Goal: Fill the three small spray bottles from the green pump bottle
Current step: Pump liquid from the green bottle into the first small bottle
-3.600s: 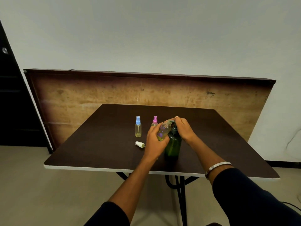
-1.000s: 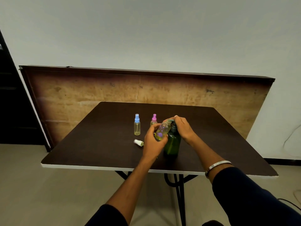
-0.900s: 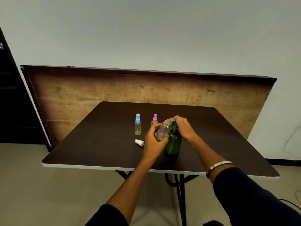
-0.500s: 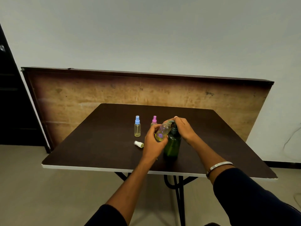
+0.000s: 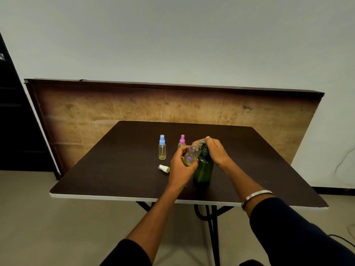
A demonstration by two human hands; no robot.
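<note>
**Third spray bottle held at the pump spout**

Your left hand (image 5: pixel 180 167) has its fingers wrapped around an uncapped small bottle (image 5: pixel 192 154), tilted with its mouth up against the spout of the green pump bottle (image 5: pixel 204 169). Your right hand (image 5: pixel 216 150) rests curled over the pump head. The green bottle stands mid-table (image 5: pixel 115 169). Toward the far edge stand the blue-capped bottle (image 5: pixel 162 147) and the pink-capped bottle (image 5: pixel 182 141). A white spray cap (image 5: pixel 163 168) lies just left of your left hand.

green pump bottle (image 5: pixel 203 167) upright mid-table, uncapped spray bottle (image 5: pixel 191 154) tilted at its spout, two capped ones (image 5: pixel 162 147) (image 5: pixel 182 142) behind, toward the far edge.
</note>
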